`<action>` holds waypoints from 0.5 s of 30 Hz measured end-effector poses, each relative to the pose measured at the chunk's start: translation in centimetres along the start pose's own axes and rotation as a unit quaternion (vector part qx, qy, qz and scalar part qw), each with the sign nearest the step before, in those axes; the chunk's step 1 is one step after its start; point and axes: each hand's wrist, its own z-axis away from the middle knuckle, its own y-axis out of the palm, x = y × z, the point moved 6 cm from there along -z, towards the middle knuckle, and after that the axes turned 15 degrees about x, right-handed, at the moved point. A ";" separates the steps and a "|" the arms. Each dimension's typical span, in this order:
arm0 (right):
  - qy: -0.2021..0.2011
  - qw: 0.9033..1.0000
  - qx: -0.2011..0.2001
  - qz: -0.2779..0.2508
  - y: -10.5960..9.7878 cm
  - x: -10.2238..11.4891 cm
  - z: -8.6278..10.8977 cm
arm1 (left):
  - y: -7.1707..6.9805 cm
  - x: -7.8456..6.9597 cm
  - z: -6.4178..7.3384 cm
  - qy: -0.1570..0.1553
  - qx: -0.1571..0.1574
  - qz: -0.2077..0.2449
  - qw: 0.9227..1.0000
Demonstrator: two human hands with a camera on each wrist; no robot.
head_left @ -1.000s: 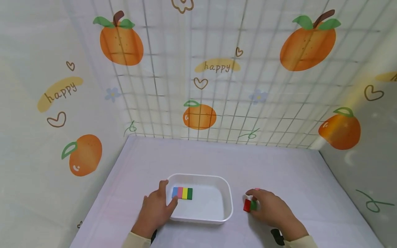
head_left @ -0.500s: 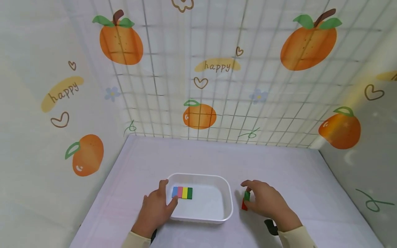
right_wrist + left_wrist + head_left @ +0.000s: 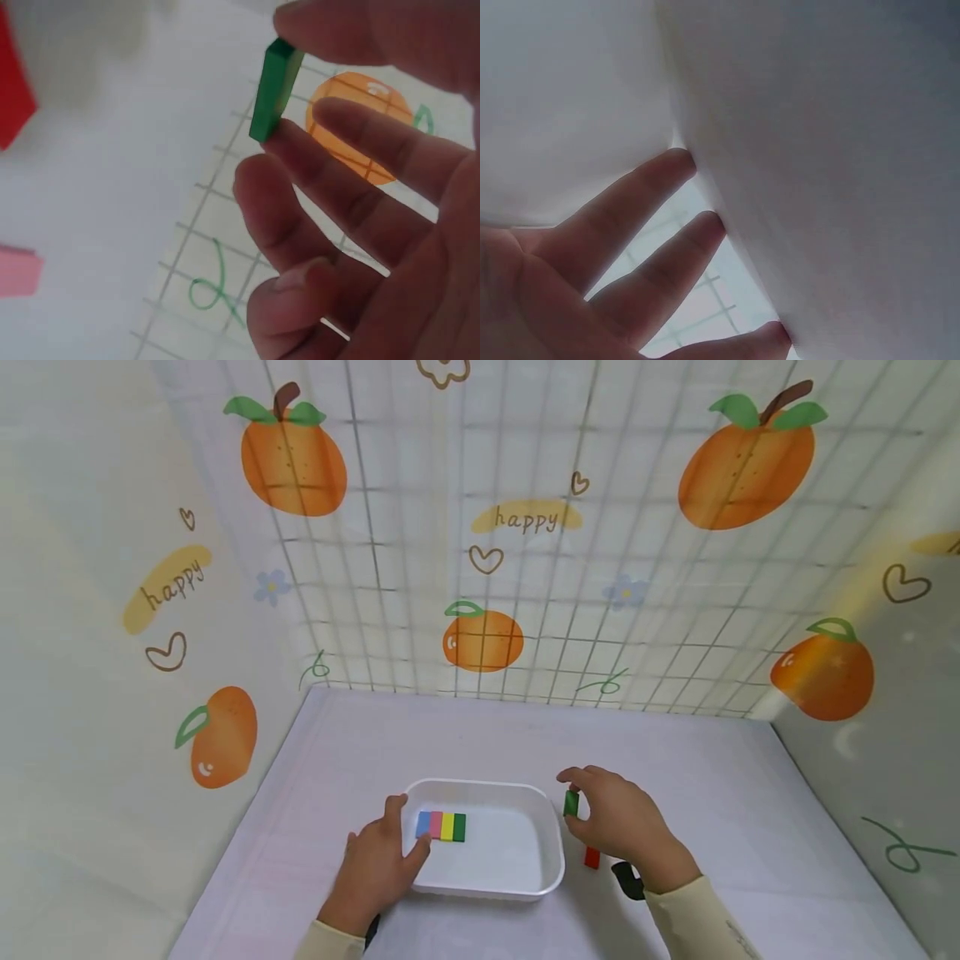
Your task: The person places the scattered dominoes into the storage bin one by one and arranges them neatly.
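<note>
Backdrop reads "happy"; edge lettering unclear; right hand pinches green block.

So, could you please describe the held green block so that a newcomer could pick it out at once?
Find the white tray, then the right hand to its right. That hand pinches the green block, which, unlike the green one inside the tray, is held above the table.

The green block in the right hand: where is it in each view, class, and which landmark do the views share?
Head: green block below and right of centre, just right of the tray, in the right hand.
Left wrist: not in it.
Right wrist: upper middle, between thumb and a fingertip.
Shared landmark: the gridded wall, in all three.
</note>
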 end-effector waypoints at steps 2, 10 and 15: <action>-0.002 1.000 -0.002 0.004 -0.2 0.5 -0.3 | 0.0 0.0 0.0 -0.004 0.004 0.002 1.000; -0.042 0.999 -0.024 0.000 -0.8 3.3 -1.6 | 0.2 0.2 -0.2 -0.007 0.010 0.002 1.000; -0.063 0.998 -0.022 -0.003 -0.7 5.5 -2.9 | 0.1 0.3 -0.2 0.001 0.003 0.001 1.000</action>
